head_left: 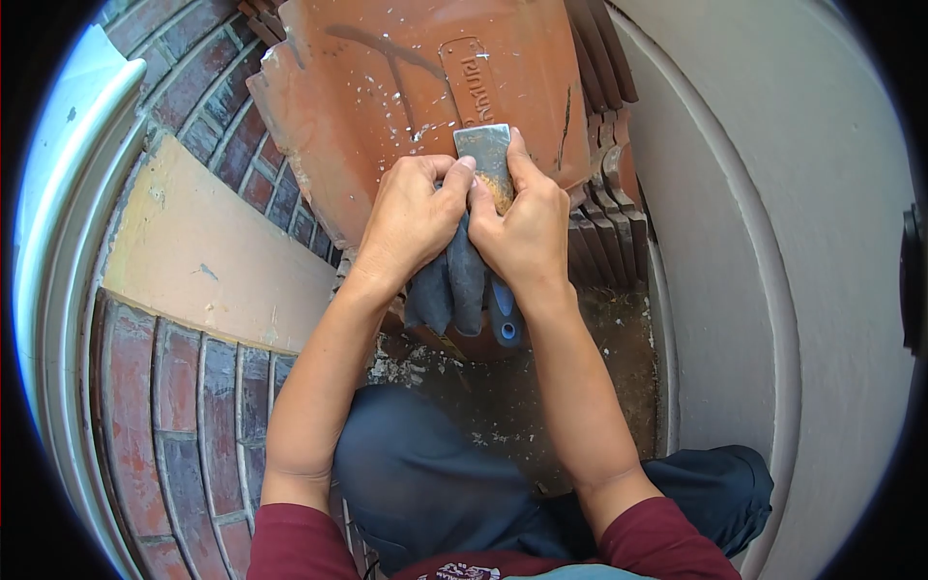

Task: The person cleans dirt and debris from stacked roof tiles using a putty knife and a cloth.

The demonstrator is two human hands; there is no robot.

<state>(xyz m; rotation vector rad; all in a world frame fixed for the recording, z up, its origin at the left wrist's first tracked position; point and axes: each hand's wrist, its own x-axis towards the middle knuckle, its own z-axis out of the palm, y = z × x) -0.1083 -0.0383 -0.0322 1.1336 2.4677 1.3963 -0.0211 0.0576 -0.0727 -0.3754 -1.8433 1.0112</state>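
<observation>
A putty knife, with a worn metal blade [482, 142] marked by orange-brown residue and a blue handle [505, 316], points away from me over a stack of clay tiles. My right hand [525, 211] is closed around the blade's right side, thumb on its face. On the opposite edge, my left hand [416, 205] has its fingers curled and its thumb tip pressed at the blade. Dark grey work gloves [452, 282] hang or lie just below both hands; what bears them is hidden. Beneath the blade, the top orange roof tile [396, 106] has raised lettering and pale specks.
More tiles [611, 237] stand stacked on the right beside a grey curved wall [715, 213]. To the left are a brick wall [179, 406] and a beige panel [213, 256]. Dirty concrete floor [599, 387] shows in front of my bent knee [416, 464].
</observation>
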